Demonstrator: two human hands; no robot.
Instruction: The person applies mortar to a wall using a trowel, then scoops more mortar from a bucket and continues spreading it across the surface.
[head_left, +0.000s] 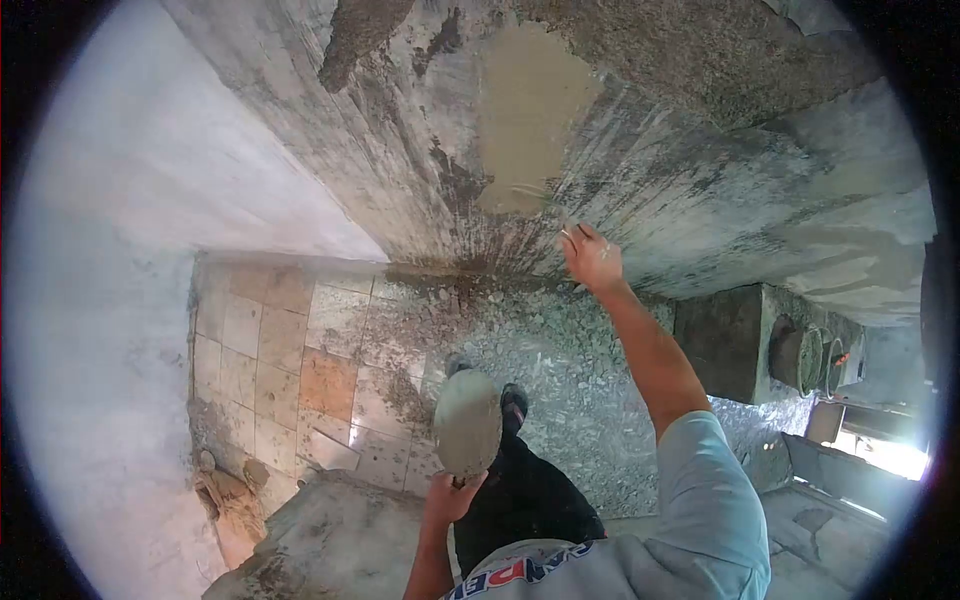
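My left hand (455, 497) is low in front of my body, closed round the dark handle of a rounded plasterer's hawk (468, 425). Grey, smooth mortar seems to cover the hawk's face. My right hand (593, 258) reaches out to the wall, its fingers curled round what looks like a trowel; the blade is edge-on and barely shows. Pale spots of mortar mark its fingers. Just above and left of it, a wet, smooth patch of plaster (530, 110) spreads over the rough, scored wall (400, 170).
Rubble and dust (590, 400) cover the floor beside dirty tiles (280, 350). On the right, a concrete block (720, 340) juts from the wall near a round pipe-like opening (800, 358). A smooth white wall (110, 250) stands at left, and a grey ledge (340, 540) lies low left.
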